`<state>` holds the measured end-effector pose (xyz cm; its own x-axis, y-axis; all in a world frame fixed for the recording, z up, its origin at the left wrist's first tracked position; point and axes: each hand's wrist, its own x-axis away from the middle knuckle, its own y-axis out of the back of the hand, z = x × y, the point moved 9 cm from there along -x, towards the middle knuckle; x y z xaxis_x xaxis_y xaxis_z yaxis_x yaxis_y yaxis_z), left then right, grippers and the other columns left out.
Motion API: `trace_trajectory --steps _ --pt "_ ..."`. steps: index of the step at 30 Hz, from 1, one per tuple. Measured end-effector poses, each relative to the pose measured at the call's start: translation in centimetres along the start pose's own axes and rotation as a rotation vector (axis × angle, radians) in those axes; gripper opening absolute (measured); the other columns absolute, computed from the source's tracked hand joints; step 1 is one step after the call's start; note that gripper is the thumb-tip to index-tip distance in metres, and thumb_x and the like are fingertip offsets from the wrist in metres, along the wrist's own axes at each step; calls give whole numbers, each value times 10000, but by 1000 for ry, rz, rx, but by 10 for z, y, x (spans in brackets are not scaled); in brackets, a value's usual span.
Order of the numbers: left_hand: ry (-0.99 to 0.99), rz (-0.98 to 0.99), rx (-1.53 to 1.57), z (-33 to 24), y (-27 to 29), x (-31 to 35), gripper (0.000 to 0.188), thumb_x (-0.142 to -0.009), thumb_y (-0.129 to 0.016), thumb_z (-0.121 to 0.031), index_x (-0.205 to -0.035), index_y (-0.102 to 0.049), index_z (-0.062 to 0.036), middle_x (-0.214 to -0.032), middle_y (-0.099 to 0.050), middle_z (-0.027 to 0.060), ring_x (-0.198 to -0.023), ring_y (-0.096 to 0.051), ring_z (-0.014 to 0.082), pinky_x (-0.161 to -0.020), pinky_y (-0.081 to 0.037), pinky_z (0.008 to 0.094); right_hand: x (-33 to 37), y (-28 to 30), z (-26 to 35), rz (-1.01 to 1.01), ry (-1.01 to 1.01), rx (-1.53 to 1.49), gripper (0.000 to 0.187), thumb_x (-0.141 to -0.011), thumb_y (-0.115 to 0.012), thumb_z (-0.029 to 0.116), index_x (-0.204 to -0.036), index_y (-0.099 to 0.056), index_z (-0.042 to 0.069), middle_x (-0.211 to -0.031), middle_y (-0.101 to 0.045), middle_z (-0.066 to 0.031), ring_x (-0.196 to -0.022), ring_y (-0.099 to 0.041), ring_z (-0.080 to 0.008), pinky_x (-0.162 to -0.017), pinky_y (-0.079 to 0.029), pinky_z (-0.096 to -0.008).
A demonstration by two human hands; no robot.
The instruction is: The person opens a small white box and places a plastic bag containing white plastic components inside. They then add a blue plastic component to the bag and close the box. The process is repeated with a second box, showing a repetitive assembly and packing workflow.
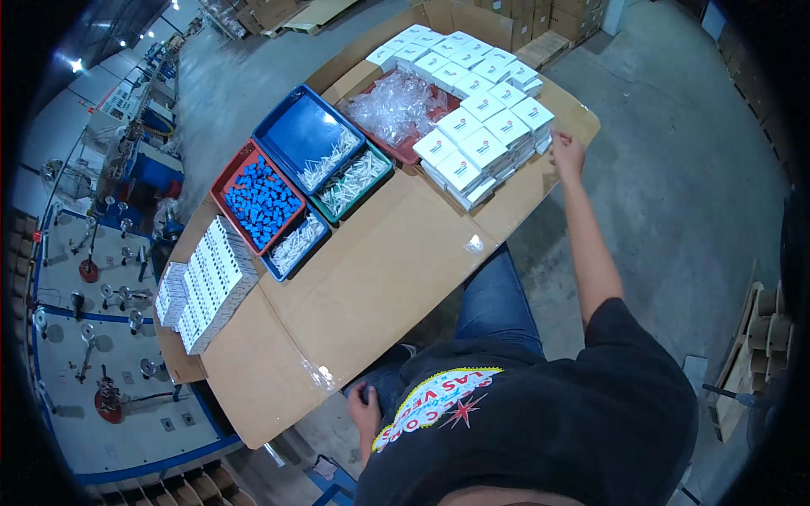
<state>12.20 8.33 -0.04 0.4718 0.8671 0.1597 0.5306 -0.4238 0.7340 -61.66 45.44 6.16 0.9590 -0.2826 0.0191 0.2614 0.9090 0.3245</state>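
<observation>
My right hand (568, 156) is at the right side of a stack of small white boxes (485, 145). Its fingers look loosely bent and apart against the stack's edge; their tips are hard to make out, and I see nothing held. My left hand (364, 411) hangs low beside my thigh, below the table's near edge. Its fingers are slightly curled and apart, with nothing in them. The boxes stand in neat rows several layers high. Left of them, a red tray (408, 158) holds crumpled clear plastic bags (390, 108).
The cardboard-covered table (371, 266) bears a red bin (221, 184) of small blue parts, blue bins (274, 118) and a green bin (384, 175) with white sticks, and a white block with rows of holes (215, 287). A blue-edged workbench (160, 430) stands left; a wooden pallet (730, 396) lies right.
</observation>
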Motion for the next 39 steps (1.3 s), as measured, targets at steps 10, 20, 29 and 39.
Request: trace_trajectory --steps 10,20,29,39 --pt "31 212 -153 -28 -22 -17 361 -921 -689 -327 -1199 -691 -98 -1199 -655 186 -1166 -570 370 -1057 -415 452 -46 -52 -32 215 -302 -366 395 -811 -842 398 -880 -657 55 -811 -627 -15 -609 -469 -95 -496 -388 -292" --pt "22 611 296 -99 -75 -34 375 -1033 -600 -287 -1266 -629 6 -1118 -692 104 -1023 -634 173 -939 -491 312 -2 12 58 25 358 -298 309 -918 -767 200 -1149 -673 18 -950 -653 -21 -842 -609 -115 -715 -493 -259" --pt "-121 695 434 -213 -89 -62 346 -1046 -592 -248 -1277 -606 9 -1126 -672 72 -1058 -617 140 -955 -485 301 123 -53 82 543 300 -443 288 -967 -691 91 -1223 -653 -35 -1016 -652 -39 -884 -606 -104 -762 -512 -262" --pt "236 718 1440 -266 -80 -95 619 -1056 -391 -573 -1536 -408 -184 -1416 -524 98 -1266 -538 236 -1035 -451 454 437 -150 72 1420 -150 -225 604 -1012 -619 101 -1570 -391 141 -880 -610 28 -769 -539 -75 -706 -472 -240"
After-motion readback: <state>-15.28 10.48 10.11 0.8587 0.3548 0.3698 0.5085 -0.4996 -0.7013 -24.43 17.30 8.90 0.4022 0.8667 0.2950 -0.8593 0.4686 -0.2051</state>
